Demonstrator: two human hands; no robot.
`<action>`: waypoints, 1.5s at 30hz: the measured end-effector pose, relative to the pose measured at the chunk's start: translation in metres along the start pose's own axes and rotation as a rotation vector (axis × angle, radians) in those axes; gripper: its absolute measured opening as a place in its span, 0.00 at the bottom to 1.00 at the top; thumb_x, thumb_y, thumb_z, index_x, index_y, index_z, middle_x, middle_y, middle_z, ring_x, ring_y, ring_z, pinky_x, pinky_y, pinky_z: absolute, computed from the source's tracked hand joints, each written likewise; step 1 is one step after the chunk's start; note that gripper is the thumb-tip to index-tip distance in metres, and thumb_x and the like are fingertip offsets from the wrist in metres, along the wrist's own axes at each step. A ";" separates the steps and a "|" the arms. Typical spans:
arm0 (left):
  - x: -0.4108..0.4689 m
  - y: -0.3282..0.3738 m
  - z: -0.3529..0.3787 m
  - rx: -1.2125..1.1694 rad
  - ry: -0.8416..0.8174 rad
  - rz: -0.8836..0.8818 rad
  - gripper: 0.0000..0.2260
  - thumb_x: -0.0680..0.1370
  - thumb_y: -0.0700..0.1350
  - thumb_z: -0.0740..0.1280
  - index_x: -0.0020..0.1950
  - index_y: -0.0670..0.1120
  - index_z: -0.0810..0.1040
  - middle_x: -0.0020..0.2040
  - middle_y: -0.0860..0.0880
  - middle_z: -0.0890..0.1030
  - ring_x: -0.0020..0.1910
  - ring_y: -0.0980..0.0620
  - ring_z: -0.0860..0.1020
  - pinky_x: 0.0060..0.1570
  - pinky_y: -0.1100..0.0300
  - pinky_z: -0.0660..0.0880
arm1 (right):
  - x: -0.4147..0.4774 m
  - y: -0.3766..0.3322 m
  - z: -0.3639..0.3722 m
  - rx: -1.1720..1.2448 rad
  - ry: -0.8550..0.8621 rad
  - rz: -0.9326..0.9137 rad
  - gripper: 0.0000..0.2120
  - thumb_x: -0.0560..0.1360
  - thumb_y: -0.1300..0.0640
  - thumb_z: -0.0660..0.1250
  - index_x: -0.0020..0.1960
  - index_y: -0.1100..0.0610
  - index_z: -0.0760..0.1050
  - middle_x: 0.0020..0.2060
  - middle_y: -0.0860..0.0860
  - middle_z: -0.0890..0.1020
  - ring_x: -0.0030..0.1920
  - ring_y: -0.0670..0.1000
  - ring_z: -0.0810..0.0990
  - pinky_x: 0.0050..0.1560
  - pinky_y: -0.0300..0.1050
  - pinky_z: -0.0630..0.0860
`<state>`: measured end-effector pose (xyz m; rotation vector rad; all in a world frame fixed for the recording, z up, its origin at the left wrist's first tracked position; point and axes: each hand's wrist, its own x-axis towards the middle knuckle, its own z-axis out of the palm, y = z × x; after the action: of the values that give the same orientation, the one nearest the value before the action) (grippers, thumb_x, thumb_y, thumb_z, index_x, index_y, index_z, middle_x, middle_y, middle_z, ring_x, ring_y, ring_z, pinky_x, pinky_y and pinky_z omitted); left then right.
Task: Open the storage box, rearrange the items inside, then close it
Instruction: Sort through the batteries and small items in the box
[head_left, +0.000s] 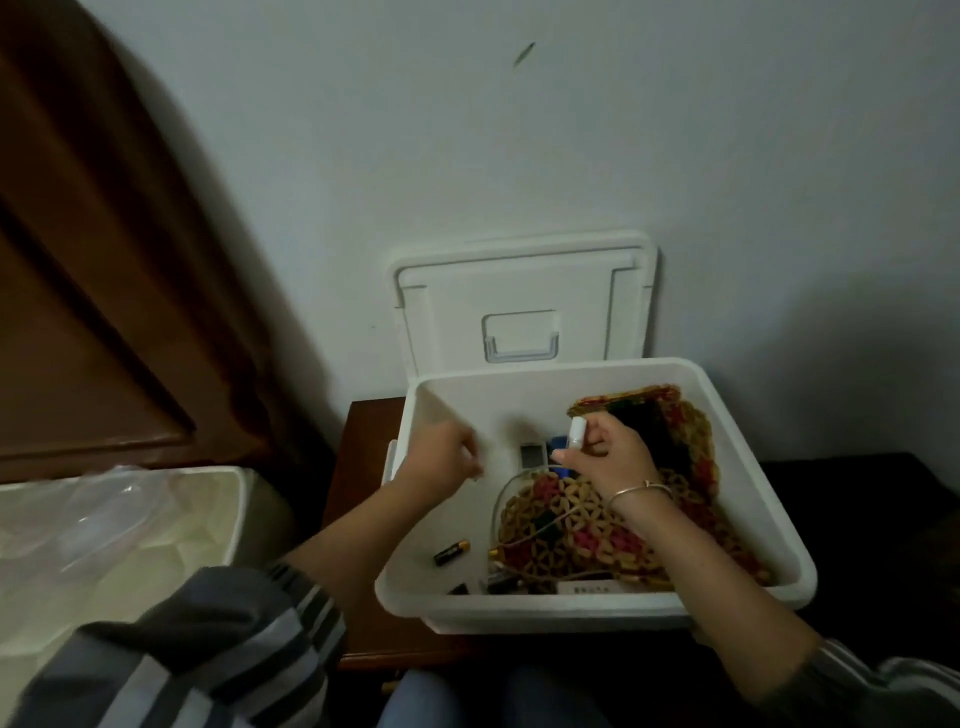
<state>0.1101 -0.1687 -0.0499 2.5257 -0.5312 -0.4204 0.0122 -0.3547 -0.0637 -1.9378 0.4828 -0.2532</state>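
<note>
The open box (545, 608) stands on a brown table (363, 519). The left hand (441, 462) is inside it at the left wall, fingers curled; whether it pinches something, I cannot tell. A battery (452, 552) lies nearer. The right hand (608, 457) grips a white tube (576, 431). To the right lies a woven mat (571, 525), probably soft and light, best taken by one edge. The lid (524, 306) leans on the far wall; it looks stiff and light, with a handle in the middle.
</note>
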 end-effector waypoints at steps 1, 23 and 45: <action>0.011 -0.002 0.006 0.030 -0.015 -0.033 0.04 0.72 0.40 0.75 0.42 0.44 0.80 0.40 0.50 0.80 0.34 0.61 0.72 0.29 0.72 0.66 | 0.003 0.006 0.001 0.003 0.008 0.008 0.13 0.67 0.60 0.76 0.46 0.62 0.74 0.41 0.60 0.78 0.42 0.57 0.79 0.43 0.48 0.76; 0.073 -0.039 0.082 0.453 0.146 -0.215 0.11 0.81 0.38 0.60 0.63 0.40 0.71 0.60 0.41 0.74 0.56 0.44 0.77 0.57 0.52 0.75 | 0.002 0.018 0.006 -0.103 0.012 -0.128 0.14 0.67 0.56 0.75 0.49 0.58 0.75 0.44 0.52 0.79 0.45 0.51 0.78 0.46 0.48 0.76; -0.020 -0.048 0.001 -0.172 0.169 -0.179 0.16 0.74 0.35 0.63 0.59 0.47 0.68 0.59 0.43 0.74 0.54 0.45 0.75 0.47 0.54 0.76 | -0.006 0.025 0.024 -0.182 -0.052 -0.012 0.09 0.68 0.56 0.75 0.41 0.52 0.75 0.35 0.46 0.79 0.38 0.45 0.78 0.36 0.32 0.71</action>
<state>0.1060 -0.1230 -0.0734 2.4211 -0.1972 -0.2995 0.0107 -0.3409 -0.0959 -2.1194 0.4736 -0.1702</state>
